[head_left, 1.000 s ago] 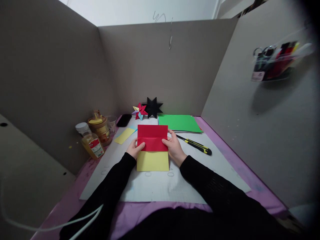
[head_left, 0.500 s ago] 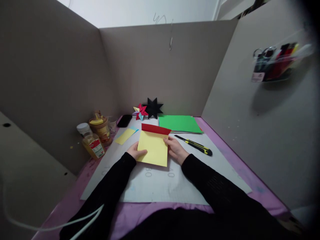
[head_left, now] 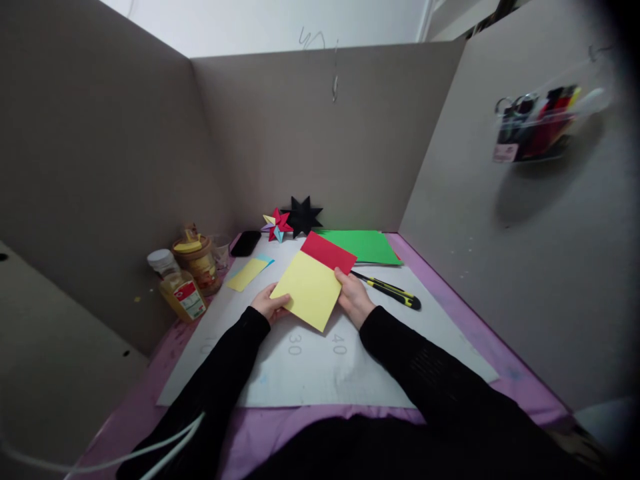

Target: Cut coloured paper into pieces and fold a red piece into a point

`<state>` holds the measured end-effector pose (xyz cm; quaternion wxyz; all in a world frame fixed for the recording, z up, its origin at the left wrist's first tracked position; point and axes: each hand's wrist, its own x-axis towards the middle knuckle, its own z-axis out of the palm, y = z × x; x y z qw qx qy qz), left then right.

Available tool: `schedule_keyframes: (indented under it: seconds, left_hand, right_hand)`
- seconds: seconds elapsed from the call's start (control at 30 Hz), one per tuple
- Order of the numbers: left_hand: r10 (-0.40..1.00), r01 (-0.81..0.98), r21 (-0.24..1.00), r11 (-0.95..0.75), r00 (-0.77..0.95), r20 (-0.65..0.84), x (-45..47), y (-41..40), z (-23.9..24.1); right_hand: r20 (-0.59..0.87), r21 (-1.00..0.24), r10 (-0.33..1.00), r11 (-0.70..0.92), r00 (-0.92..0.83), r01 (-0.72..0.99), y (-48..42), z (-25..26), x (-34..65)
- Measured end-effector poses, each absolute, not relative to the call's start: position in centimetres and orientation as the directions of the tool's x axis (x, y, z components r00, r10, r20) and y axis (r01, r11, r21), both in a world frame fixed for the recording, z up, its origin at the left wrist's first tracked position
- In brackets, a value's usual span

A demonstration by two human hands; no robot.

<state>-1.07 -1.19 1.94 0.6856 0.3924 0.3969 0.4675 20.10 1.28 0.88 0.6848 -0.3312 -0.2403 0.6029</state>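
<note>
Paper (head_left: 310, 290), yellow and red, tilted; left hand (head_left: 269, 304) and right hand (head_left: 354, 299) pinched closed on its edges; cutter (head_left: 393, 292) near latter.

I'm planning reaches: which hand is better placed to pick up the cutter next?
Probably the right hand: the cutter lies close by on that side. The left hand is farther off, across the red-and-yellow paper both hold.

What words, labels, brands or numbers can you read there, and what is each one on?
"30": on the white board.
"40": on the same board, right of the 30.
Too faint to read for sure: a mark farther left on the board.
Too blurred to read: labels on the bottle and the wall pouch.
</note>
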Motion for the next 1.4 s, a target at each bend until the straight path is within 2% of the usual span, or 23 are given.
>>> schedule_keyframes:
  seconds: [0.07,0.17,0.27,0.33,0.4,0.5,0.6,0.73,0.9,1.0,1.07,1.1,1.13,1.17,1.2,1.27,1.33,1.4]
  left_hand:
    - [0.954,-0.412,0.871,0.266,0.241,-0.177,-0.5,-1.6,2.2]
    - [0.956,-0.485,0.831,0.272,0.238,-0.175,0.7,-2.2,2.0]
    - [0.978,-0.505,0.839,0.202,0.15,-0.144,1.3,-2.2,1.2]
    - [0.997,-0.439,0.895,0.081,0.035,-0.073,1.0,-1.7,0.8]
    - [0.999,-0.276,0.961,-0.029,-0.04,0.019,0.2,-1.2,0.9]
    - [0.989,-0.007,0.989,-0.145,-0.018,0.145,-1.4,-0.7,1.6]
    - [0.974,0.146,0.964,-0.223,0.065,0.216,-2.3,-0.6,2.4]
    - [0.965,0.182,0.953,-0.243,0.145,0.219,-2.7,-0.3,1.9]
    - [0.972,0.145,0.974,-0.172,0.186,0.144,-3.0,0.7,0.2]
    - [0.974,0.116,0.979,-0.167,0.174,0.145,-3.1,1.0,-0.3]
    - [0.972,0.113,0.979,-0.172,0.18,0.15,-3.1,1.0,-0.4]
    - [0.971,0.111,0.979,-0.173,0.188,0.15,-3.1,1.0,-0.4]
    - [0.969,0.109,0.979,-0.173,0.194,0.15,-3.1,1.0,-0.4]
    - [0.968,0.107,0.979,-0.175,0.2,0.152,-3.2,0.9,-0.3]
    - [0.966,0.105,0.978,-0.179,0.205,0.155,-3.2,0.9,-0.3]
    - [0.964,0.107,0.977,-0.183,0.215,0.157,-3.3,0.8,-0.2]
    - [0.962,0.119,0.977,-0.176,0.23,0.145,-3.4,0.8,-0.2]
    - [0.963,0.123,0.978,-0.171,0.23,0.14,-3.5,0.9,-0.3]
  right_hand:
    - [-0.089,-0.695,0.974,0.09,0.21,-0.713,1.6,0.6,19.7]
    - [-0.114,-0.641,0.982,0.041,0.148,-0.766,1.4,0.2,18.7]
    - [-0.066,-0.666,0.994,0.019,0.084,-0.746,0.8,0.2,18.1]
    - [0.008,-0.721,0.995,0.073,0.096,-0.689,0.7,0.3,18.5]
    - [0.073,-0.785,0.987,0.145,0.142,-0.602,0.8,0.6,19.7]
    - [0.157,-0.868,0.968,0.229,0.195,-0.441,1.5,1.3,22.0]
    - [0.239,-0.917,0.969,0.248,0.066,-0.313,1.8,2.2,23.5]
    - [0.315,-0.926,0.949,0.303,-0.02,-0.224,1.4,3.0,23.7]
    - [0.282,-0.948,0.959,0.276,-0.02,-0.158,1.4,2.2,23.5]
    - [0.366,-0.931,0.93,0.365,0.022,0.017,1.0,2.6,23.9]
    - [0.535,-0.826,0.839,0.498,0.093,0.264,0.2,4.1,24.0]
    - [0.633,-0.727,0.768,0.545,0.098,0.419,-0.3,5.3,24.0]
    - [0.711,-0.593,0.702,0.578,0.028,0.561,-0.8,6.6,23.8]
    - [0.744,-0.438,0.657,0.617,-0.122,0.653,-1.2,8.0,23.5]
    - [0.723,-0.292,0.634,0.641,-0.275,0.71,-1.5,9.4,23.0]
    - [0.577,-0.071,0.641,0.656,-0.506,0.751,-1.5,11.9,21.6]
    - [0.363,0.038,0.698,0.651,-0.617,0.758,-1.0,13.7,20.0]
    - [0.167,0.094,0.743,0.642,-0.648,0.761,-0.1,14.7,18.8]
